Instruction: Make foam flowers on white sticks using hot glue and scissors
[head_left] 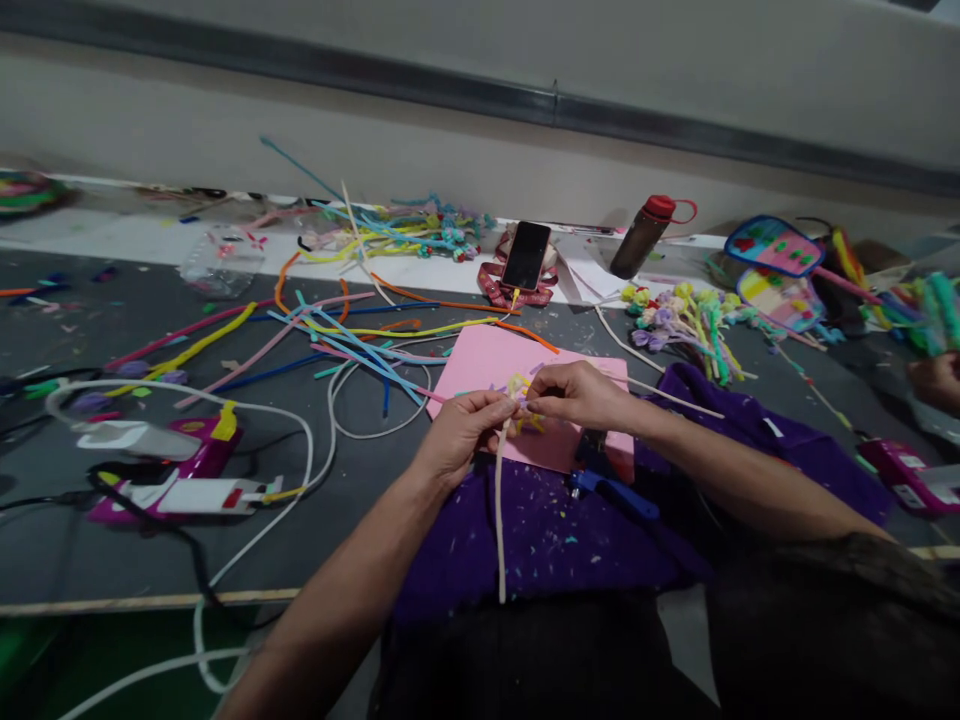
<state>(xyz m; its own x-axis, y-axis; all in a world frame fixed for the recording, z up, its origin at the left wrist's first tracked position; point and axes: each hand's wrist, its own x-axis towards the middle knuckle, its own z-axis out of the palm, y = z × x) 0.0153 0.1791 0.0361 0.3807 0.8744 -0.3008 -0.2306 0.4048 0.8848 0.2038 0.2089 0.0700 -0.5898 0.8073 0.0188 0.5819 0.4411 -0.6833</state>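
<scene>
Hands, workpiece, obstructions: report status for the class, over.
Left hand pinching pale stem, end hanging down. Right hand close beside left, exact grip unclear. Blue-handled tool near right wrist, not between the hands.

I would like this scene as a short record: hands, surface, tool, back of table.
Left hand: fingertips closed at a pale stem, which hangs down
Right hand: fingertips pinched at a small yellow-and-purple piece
Surface: pink sheet beneath hands; purple cloth nearer
Tool: blue handle, over the cloth
Back of table: phone; red-capped bottle
</scene>
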